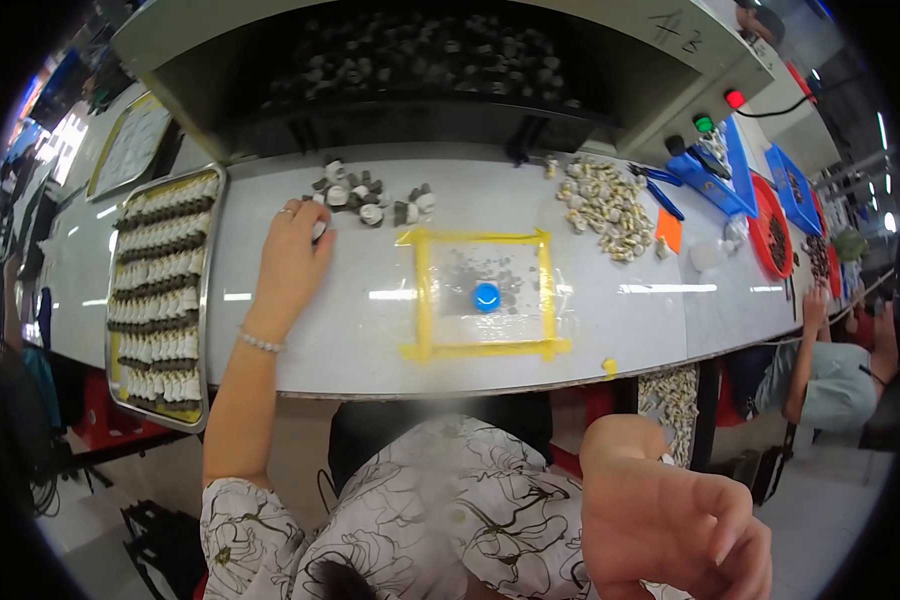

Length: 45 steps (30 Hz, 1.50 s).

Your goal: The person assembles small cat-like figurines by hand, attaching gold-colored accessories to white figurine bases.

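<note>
In the head view, the left hand (292, 252) lies on the white tabletop (350, 330), fingers loosely curled, fingertips touching a small white-and-grey part (319, 229) at the edge of a scattered pile of parts (370, 200). The right hand (675, 520) hangs near the camera, half-open and empty.
</note>
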### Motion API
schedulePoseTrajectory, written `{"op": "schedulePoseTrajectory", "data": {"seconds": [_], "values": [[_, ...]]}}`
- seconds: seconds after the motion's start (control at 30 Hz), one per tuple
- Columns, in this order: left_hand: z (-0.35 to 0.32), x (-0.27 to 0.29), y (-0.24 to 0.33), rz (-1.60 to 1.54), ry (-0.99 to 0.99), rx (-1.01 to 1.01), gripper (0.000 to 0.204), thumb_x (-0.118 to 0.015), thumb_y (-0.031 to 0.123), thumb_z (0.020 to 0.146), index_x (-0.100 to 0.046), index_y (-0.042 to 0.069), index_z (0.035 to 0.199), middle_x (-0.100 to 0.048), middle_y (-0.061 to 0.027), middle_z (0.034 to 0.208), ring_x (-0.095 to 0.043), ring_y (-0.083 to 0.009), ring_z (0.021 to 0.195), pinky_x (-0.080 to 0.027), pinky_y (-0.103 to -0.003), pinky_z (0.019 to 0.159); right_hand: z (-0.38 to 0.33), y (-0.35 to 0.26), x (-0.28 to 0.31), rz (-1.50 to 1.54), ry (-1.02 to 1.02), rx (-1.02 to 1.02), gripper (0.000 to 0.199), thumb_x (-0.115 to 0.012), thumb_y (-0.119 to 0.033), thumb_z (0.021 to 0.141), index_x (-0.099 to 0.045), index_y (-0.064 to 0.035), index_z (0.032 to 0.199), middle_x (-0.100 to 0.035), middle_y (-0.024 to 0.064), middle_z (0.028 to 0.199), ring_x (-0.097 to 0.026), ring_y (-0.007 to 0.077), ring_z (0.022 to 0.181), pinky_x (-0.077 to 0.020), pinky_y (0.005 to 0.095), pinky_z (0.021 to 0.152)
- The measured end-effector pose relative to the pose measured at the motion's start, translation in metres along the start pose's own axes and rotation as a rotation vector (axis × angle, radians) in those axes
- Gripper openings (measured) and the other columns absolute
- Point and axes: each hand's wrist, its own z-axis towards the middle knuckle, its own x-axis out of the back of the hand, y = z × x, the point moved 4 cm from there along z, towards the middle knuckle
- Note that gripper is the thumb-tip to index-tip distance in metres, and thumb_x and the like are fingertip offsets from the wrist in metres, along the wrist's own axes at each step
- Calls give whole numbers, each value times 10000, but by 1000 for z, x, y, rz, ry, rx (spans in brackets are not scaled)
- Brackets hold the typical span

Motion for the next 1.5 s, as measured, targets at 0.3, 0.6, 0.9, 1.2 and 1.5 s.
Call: {"op": "schedulePoseTrajectory", "data": {"seconds": [0.3, 0.6, 0.9, 1.2, 1.5], "values": [[-19, -5, 21, -240, -91, 13, 265, -645, 18, 752, -586, 13, 1011, -595, -106, 946, -574, -205, 775, -487, -315, 667, 23, 3, 19, -29, -103, 55, 532, -592, -47, 748, -484, -161, 1256, -445, -59, 1352, -397, 104, 1234, -333, 360, 948], [-56, -2, 32, -938, -109, 304, 337, -626, -94, 766, -544, -34, 1087, -609, -100, 948, -606, -162, 887, -492, -236, 759, -60, 53, 131, -1130, -577, -723, 199, -615, 45, 728, -625, -26, 913, -629, 111, 940, -604, 251, 792, -481, 315, 671], [-82, -38, 65, -1339, -200, 410, 317, -605, -89, 800, -524, -45, 1104, -624, -144, 1005, -613, -173, 894, -513, -257, 770, -139, 62, 220, -1212, -629, -1405, 244, -660, -64, 734, -613, -28, 971, -600, 86, 894, -583, 217, 776, -471, 311, 700], [-88, -59, 82, -1518, -268, 482, 364, -576, -97, 819, -511, -59, 1175, -620, -147, 1010, -630, -239, 953, -531, -316, 828, -128, 59, 160, -1027, -643, -1317, 236, -640, -28, 701, -615, -28, 935, -580, 100, 852, -588, 234, 782, -481, 336, 687], [-90, -60, 76, -1536, -296, 454, 416, -607, -100, 786, -503, -40, 1185, -629, -168, 974, -641, -227, 857, -546, -312, 782, -136, 64, 98, -749, -1093, -1196, 203, -599, -43, 717, -638, -46, 917, -549, 103, 803, -564, 281, 768, -483, 354, 670]]}}
